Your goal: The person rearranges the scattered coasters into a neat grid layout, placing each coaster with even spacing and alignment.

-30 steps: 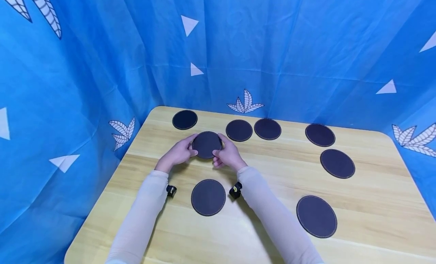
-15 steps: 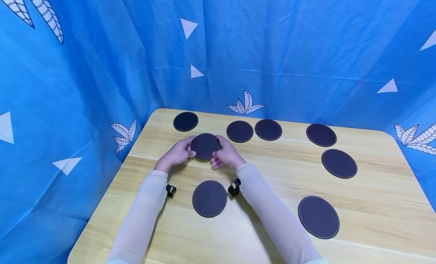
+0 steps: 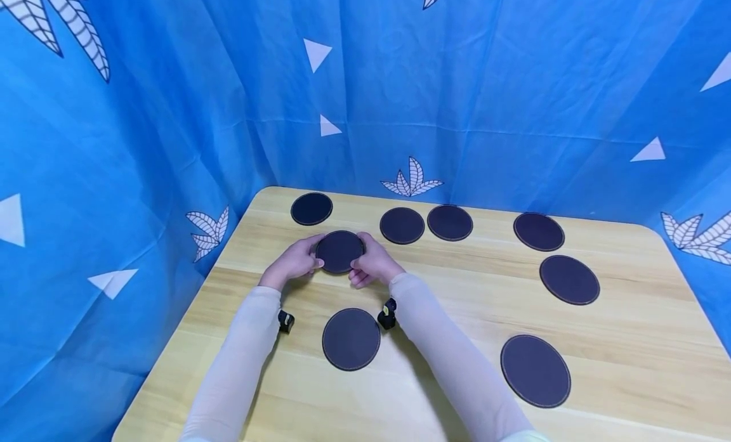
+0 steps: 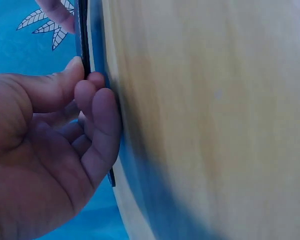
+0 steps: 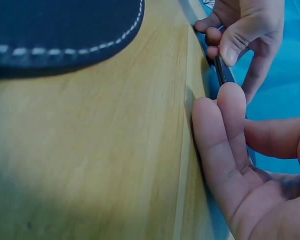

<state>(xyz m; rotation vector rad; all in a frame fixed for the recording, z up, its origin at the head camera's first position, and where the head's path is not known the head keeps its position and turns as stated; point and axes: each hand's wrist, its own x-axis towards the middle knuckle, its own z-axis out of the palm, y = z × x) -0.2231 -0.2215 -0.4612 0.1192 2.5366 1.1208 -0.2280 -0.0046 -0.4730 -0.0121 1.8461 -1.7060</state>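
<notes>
In the head view both hands hold a round dark coaster [image 3: 339, 252] with a stitched rim, between them over the table's left back part. My left hand [image 3: 293, 262] pinches its left edge, thumb on top. At the right edge, my right hand [image 3: 372, 259] grips it the same way, its lower fingers curled. The left wrist view shows the coaster's dark edge [image 4: 82, 35] side-on, with a layered look. Seen from the right wrist, the coaster [image 5: 223, 71] is mostly hidden behind the fingers of the right hand [image 5: 250, 180].
Near the forearms lies another coaster [image 3: 351, 339]. Along the back are one coaster [image 3: 311, 208] at left, a pair [image 3: 402, 226] side by side and one [image 3: 539, 231] farther right. Two more, a middle one [image 3: 569, 279] and a near one [image 3: 535, 371], lie on the table's right side.
Both hands have shifted the held coaster slightly left. The head view has tilted a little, so the table appears lower. The other coasters stay where they were on the table.
</notes>
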